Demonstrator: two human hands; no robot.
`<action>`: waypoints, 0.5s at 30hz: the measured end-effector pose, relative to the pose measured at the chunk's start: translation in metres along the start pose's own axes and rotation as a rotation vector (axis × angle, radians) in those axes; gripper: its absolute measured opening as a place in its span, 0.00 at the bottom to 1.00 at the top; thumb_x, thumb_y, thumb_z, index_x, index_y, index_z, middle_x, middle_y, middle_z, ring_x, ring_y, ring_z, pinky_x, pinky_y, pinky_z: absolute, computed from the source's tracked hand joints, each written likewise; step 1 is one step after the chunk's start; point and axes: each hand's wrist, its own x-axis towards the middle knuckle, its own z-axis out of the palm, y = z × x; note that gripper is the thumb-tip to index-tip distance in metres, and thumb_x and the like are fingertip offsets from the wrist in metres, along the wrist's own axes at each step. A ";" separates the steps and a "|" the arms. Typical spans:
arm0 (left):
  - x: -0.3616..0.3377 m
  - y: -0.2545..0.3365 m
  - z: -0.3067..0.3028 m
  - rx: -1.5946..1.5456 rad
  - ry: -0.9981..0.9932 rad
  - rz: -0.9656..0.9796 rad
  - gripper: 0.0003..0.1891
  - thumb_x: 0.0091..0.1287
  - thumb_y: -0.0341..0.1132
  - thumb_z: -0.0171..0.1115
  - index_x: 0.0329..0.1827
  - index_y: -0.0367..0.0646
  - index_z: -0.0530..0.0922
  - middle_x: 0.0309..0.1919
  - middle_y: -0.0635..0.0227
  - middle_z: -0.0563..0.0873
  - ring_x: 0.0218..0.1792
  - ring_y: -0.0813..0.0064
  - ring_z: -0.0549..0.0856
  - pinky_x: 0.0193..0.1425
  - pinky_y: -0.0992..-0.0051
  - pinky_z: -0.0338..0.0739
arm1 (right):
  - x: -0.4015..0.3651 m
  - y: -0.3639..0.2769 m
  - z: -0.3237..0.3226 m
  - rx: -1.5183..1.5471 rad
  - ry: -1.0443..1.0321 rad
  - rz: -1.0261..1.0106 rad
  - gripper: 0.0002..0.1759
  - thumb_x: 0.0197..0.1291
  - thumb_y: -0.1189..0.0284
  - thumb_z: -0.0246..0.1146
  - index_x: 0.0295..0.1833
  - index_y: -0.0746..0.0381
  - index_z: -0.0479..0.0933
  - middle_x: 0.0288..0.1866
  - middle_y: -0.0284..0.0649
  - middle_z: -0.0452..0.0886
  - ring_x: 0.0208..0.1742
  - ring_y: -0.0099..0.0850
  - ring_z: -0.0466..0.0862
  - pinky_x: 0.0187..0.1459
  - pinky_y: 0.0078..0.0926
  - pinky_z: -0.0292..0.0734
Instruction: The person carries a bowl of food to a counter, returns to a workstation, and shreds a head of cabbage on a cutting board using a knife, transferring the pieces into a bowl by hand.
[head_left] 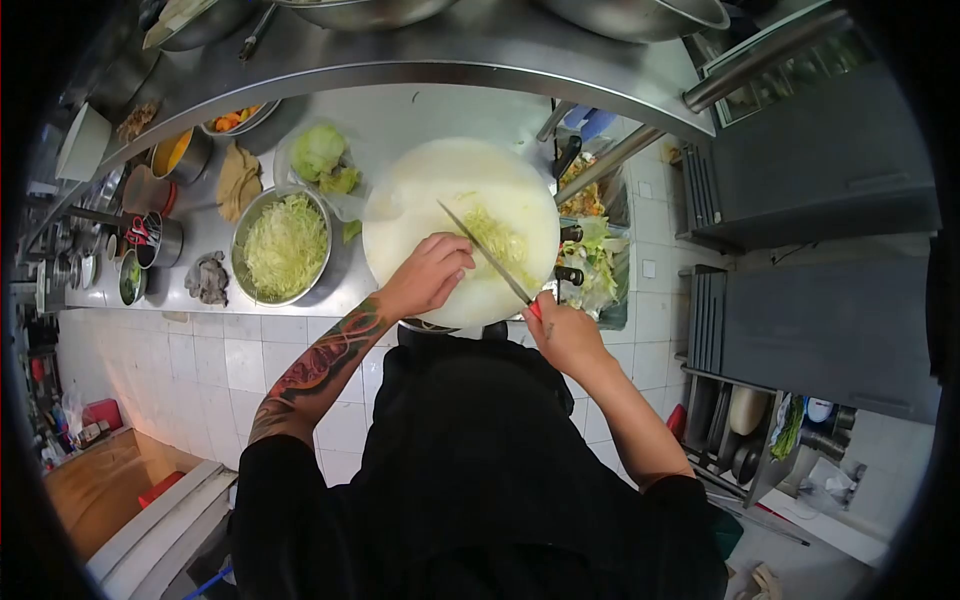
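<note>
A round white cutting board (pixel 400 190) lies on the steel counter. Shredded pale green cabbage (pixel 497 238) is heaped on it. My right hand (pixel 567 335) is closed round the red handle of a knife (pixel 485 250), whose blade points up and to the left across the board. Beside the blade, on its left, is my left hand (pixel 430 272), with fingers bent and pressed together over the board; whatever lies under the fingertips is hidden. To the left of the board stands a metal bowl (pixel 326 262) full of shredded cabbage.
Behind that bowl sits a cabbage (pixel 317 152) in a plastic bag. Cloths (pixel 240 180), pots (pixel 192 160) and small containers line the left counter. A steel shelf (pixel 470 75) overhangs the back. Right of the board is a bin of scraps (pixel 600 265).
</note>
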 end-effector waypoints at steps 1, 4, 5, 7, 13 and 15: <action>0.002 -0.002 0.000 -0.023 -0.025 0.002 0.11 0.70 0.24 0.66 0.54 0.42 0.81 0.60 0.58 0.81 0.64 0.49 0.79 0.71 0.55 0.75 | -0.005 -0.001 -0.001 -0.001 0.000 0.001 0.17 0.80 0.61 0.62 0.50 0.66 0.72 0.26 0.56 0.86 0.30 0.60 0.88 0.37 0.59 0.82; 0.002 -0.004 0.002 0.003 -0.030 0.004 0.11 0.70 0.25 0.66 0.53 0.43 0.81 0.59 0.58 0.82 0.64 0.49 0.79 0.71 0.55 0.76 | -0.013 -0.008 -0.009 -0.041 0.004 0.000 0.17 0.80 0.61 0.62 0.49 0.66 0.73 0.28 0.56 0.87 0.31 0.59 0.89 0.36 0.59 0.83; 0.002 -0.004 0.002 0.004 -0.030 0.001 0.11 0.70 0.25 0.66 0.53 0.43 0.81 0.59 0.58 0.82 0.64 0.49 0.79 0.71 0.55 0.76 | -0.015 -0.012 -0.014 -0.020 -0.014 0.032 0.17 0.80 0.62 0.62 0.49 0.67 0.73 0.29 0.56 0.87 0.32 0.59 0.89 0.37 0.59 0.83; 0.003 -0.003 0.004 0.037 0.001 0.026 0.12 0.69 0.25 0.66 0.54 0.42 0.80 0.58 0.59 0.82 0.62 0.50 0.80 0.69 0.57 0.76 | -0.005 -0.009 0.001 0.002 -0.031 0.070 0.17 0.80 0.62 0.62 0.48 0.67 0.74 0.30 0.57 0.88 0.34 0.59 0.90 0.38 0.60 0.83; 0.001 -0.004 0.009 0.036 0.015 0.006 0.09 0.70 0.25 0.66 0.52 0.43 0.82 0.57 0.60 0.83 0.62 0.50 0.80 0.70 0.56 0.77 | 0.016 -0.013 0.003 0.016 -0.063 0.079 0.17 0.82 0.61 0.59 0.50 0.67 0.74 0.33 0.59 0.89 0.39 0.61 0.91 0.43 0.61 0.84; 0.001 -0.005 0.012 0.037 0.040 0.002 0.09 0.70 0.25 0.67 0.52 0.43 0.82 0.57 0.60 0.83 0.62 0.50 0.80 0.69 0.56 0.77 | -0.002 -0.010 -0.007 0.018 -0.099 0.064 0.18 0.83 0.59 0.57 0.51 0.66 0.74 0.34 0.59 0.89 0.39 0.61 0.91 0.44 0.60 0.84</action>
